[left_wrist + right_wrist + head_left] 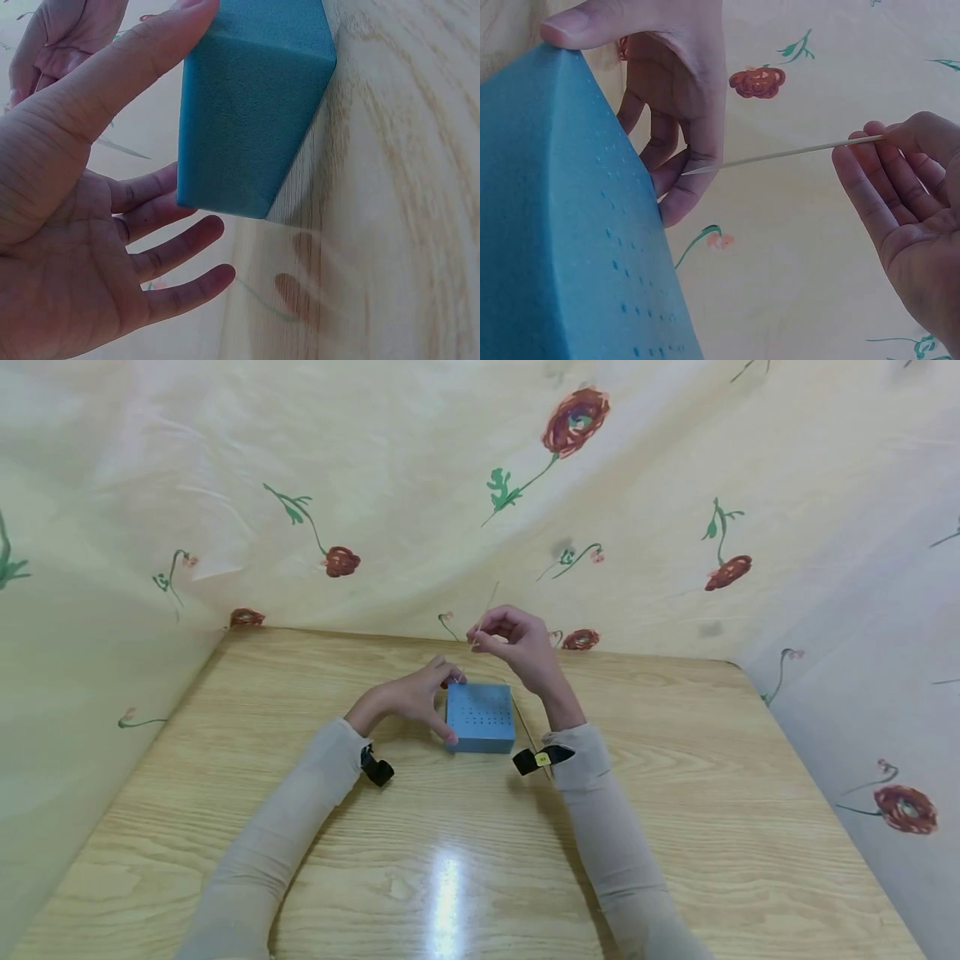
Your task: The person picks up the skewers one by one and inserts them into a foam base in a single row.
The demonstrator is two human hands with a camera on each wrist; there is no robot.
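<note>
While the left hand grips the left side of the blue block, thumb at the near corner and other fingers toward the far corner, the right hand pinches a thin stick between thumb and fingers, raised beyond the block's far right. The left hand's fingers are spread, the outer two extending clear of the block. The stick is pointed at one end; in the right wrist view, this tip overlaps the left fingers, and contact cannot be determined. The block rests on the wood-grain tabletop, its top face perforated with small holes. A second stick lies just beside its right side, partly concealed by the right wrist strap
</note>
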